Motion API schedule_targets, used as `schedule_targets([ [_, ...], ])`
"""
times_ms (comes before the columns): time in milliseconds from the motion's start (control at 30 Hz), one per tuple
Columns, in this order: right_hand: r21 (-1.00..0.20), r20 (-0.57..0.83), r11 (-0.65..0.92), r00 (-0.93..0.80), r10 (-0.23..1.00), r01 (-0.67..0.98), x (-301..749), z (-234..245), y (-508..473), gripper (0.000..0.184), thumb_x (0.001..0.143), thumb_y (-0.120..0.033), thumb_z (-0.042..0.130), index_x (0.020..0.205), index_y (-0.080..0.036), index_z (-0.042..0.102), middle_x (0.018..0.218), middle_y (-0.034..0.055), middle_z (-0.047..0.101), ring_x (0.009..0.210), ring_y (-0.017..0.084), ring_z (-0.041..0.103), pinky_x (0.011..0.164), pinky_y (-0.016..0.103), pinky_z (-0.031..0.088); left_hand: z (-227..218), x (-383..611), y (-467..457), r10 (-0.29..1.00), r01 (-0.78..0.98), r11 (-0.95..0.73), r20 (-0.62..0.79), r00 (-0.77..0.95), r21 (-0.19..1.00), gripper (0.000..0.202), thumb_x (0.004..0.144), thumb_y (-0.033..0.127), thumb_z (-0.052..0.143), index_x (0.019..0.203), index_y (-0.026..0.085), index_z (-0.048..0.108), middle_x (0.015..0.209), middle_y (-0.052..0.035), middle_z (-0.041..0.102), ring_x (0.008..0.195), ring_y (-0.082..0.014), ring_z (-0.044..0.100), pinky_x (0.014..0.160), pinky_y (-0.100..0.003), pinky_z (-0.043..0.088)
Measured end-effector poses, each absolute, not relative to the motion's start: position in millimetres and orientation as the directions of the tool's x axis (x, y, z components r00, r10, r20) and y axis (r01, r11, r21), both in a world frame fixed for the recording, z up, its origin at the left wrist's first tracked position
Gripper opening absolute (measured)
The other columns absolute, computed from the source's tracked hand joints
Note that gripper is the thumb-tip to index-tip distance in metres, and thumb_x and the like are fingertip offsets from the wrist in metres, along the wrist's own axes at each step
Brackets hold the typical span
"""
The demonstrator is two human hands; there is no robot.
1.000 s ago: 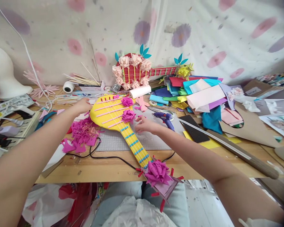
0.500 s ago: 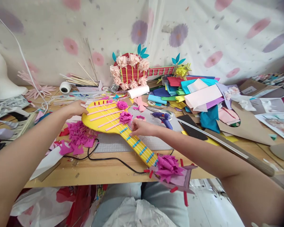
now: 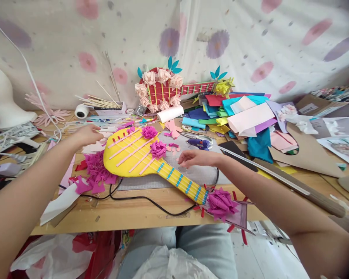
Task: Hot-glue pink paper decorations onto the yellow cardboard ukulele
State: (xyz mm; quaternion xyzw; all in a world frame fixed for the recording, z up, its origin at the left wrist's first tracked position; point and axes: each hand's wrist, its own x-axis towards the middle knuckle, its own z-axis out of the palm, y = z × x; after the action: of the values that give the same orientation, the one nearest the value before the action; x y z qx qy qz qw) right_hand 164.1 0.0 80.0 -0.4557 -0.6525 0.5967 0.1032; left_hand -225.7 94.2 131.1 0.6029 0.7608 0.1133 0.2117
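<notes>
A yellow paper guitar lies on the wooden table, its neck pointing to the lower right. Two magenta paper flowers sit on its body, and a bigger one sits on the head, which hangs over the table's front edge. My left hand is by the body's upper left edge with its fingers stretched toward it, holding nothing. My right hand hovers open just beyond the neck, over the grey cutting mat. A blue glue gun lies just behind that hand.
Magenta paper scraps are heaped left of the guitar, and a black cable runs under it. A red paper guitar leans at the back. Coloured sheets, cardboard and a long rod fill the right side.
The yellow guitar has turned, its head swinging to the right along the table's edge. My right hand came off the neck and now hovers over the mat. My left hand slipped back off the body.
</notes>
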Motion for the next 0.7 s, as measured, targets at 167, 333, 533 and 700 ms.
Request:
schedule_targets([
  [167, -0.864, -0.437, -0.19, -0.509, 0.742, 0.466, 215, 78, -17, 0.046, 0.067, -0.049, 0.067, 0.1, -0.017, 0.061, 0.111, 0.0088, 0.061, 0.098, 0.018, 0.057, 0.081, 0.029, 0.046, 139, -194, 103, 0.992, 0.891, 0.114, 0.003, -0.128, 0.438, 0.036, 0.074, 0.028, 0.058, 0.108, 0.014, 0.061, 0.099, -0.0047, 0.066, 0.071, -0.0116, 0.057, 0.057, -0.018, 0.041],
  [333, -0.801, -0.412, -0.185, -0.299, 0.861, 0.569, 244, 65, -30, 0.045, 0.067, -0.061, 0.06, 0.079, -0.018, 0.054, 0.077, 0.0033, 0.061, 0.072, 0.015, 0.055, 0.061, 0.027, 0.042, 135, -154, 117, 0.999, 0.897, 0.035, -0.003, -0.037, 0.44, 0.031, 0.075, 0.032, 0.061, 0.098, 0.012, 0.065, 0.091, -0.0036, 0.067, 0.073, -0.0113, 0.056, 0.057, -0.018, 0.038],
  [533, -0.53, -0.073, -0.151, 0.133, 0.988, 0.835, 257, 49, -20, 0.047, 0.066, -0.06, 0.063, 0.062, -0.022, 0.036, 0.058, -0.0018, 0.043, 0.056, 0.014, 0.041, 0.053, 0.029, 0.029, 130, -148, 140, 0.996, 0.952, 0.063, -0.079, -0.042, 0.299, 0.03, 0.066, 0.022, 0.066, 0.094, 0.014, 0.067, 0.083, -0.0041, 0.067, 0.072, -0.0158, 0.059, 0.057, -0.021, 0.041],
  [700, -0.55, 0.139, 0.016, 0.073, 0.988, 0.835, 251, 26, -1, 0.05, 0.062, -0.056, 0.068, 0.094, -0.021, 0.052, 0.092, 0.0091, 0.057, 0.086, 0.026, 0.054, 0.07, 0.035, 0.041, 127, -146, 144, 0.981, 0.874, 0.142, -0.181, -0.063, 0.466, 0.015, 0.054, 0.02, 0.07, 0.069, 0.018, 0.065, 0.064, -0.0038, 0.064, 0.072, -0.0231, 0.062, 0.053, -0.024, 0.044],
])
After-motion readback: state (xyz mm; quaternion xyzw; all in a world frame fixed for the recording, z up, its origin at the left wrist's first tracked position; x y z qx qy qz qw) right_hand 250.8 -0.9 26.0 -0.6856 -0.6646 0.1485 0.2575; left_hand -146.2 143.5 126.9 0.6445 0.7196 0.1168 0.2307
